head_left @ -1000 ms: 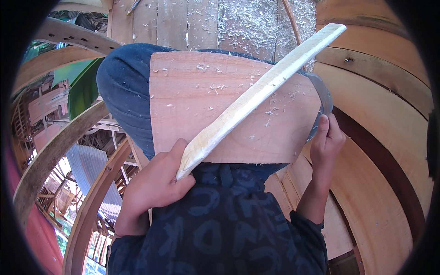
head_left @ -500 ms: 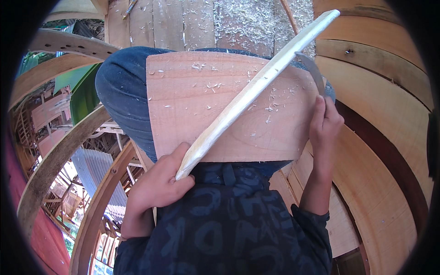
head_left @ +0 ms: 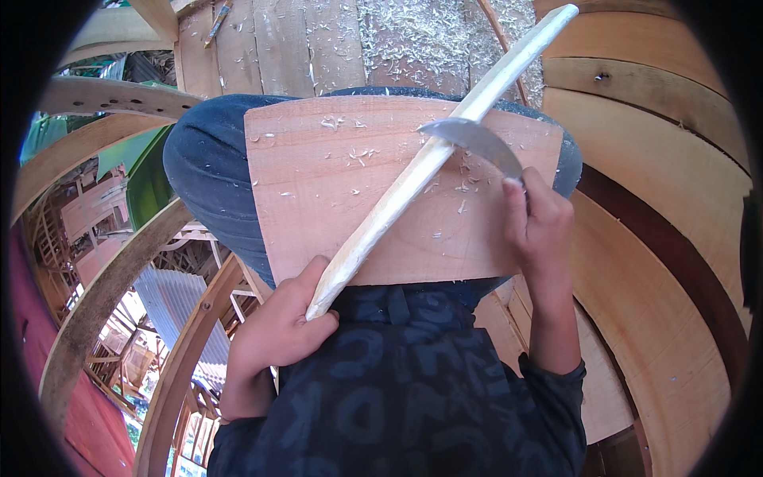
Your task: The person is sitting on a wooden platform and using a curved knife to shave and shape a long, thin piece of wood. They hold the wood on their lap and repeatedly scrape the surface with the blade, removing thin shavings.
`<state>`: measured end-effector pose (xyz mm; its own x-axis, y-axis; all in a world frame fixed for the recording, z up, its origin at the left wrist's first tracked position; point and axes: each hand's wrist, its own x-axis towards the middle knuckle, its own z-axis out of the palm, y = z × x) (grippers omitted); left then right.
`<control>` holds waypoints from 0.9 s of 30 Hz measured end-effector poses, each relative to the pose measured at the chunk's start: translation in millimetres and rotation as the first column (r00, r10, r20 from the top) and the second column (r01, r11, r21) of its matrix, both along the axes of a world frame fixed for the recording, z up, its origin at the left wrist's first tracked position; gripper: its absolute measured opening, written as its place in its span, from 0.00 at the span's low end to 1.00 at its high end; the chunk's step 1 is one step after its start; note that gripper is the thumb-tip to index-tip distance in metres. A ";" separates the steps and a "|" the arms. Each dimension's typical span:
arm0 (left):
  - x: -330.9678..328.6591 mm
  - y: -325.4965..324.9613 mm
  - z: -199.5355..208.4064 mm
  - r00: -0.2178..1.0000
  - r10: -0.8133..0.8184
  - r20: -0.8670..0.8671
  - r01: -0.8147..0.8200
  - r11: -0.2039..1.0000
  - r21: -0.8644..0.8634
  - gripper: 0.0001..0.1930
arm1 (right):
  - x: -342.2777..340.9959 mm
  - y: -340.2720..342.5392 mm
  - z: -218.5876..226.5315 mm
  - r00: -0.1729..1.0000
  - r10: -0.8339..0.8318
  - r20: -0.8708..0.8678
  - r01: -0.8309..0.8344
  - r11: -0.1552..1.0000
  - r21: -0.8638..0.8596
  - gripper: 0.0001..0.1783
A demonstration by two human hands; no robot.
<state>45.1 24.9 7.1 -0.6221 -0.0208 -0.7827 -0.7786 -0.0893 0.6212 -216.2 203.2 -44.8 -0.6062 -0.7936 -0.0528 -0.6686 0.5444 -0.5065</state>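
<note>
Gripping the stick's [head_left: 433, 159] near end, the left hand [head_left: 278, 330] steadies this light, stiff wood while the right hand [head_left: 540, 226] clenches a curved blade [head_left: 473, 143] against it.

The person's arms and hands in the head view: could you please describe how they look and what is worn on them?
Both hands are bare, with no gloves, rings or watch in view. The left hand shows a bare wrist before the dark top begins. The right hand leads into a bare forearm, with a dark navy sleeve pushed up toward the elbow. The fabric carries a faint tone-on-tone pattern.
</note>
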 end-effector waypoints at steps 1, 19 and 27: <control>-1.9 0.8 0.8 1.000 -0.009 0.013 0.009 1.000 -0.003 0.21 | -22.7 2.4 -1.9 0.986 -0.166 0.024 0.165 0.986 0.036 0.17; -18.5 21.3 23.3 0.984 -0.044 0.174 0.118 0.889 -0.443 0.17 | -35.7 20.7 12.6 0.975 -0.209 -0.073 0.218 0.964 0.152 0.19; -17.7 17.5 22.8 0.979 -0.092 0.180 0.165 0.879 -0.447 0.19 | 12.5 10.1 30.2 0.992 0.086 0.091 -0.095 0.991 0.094 0.17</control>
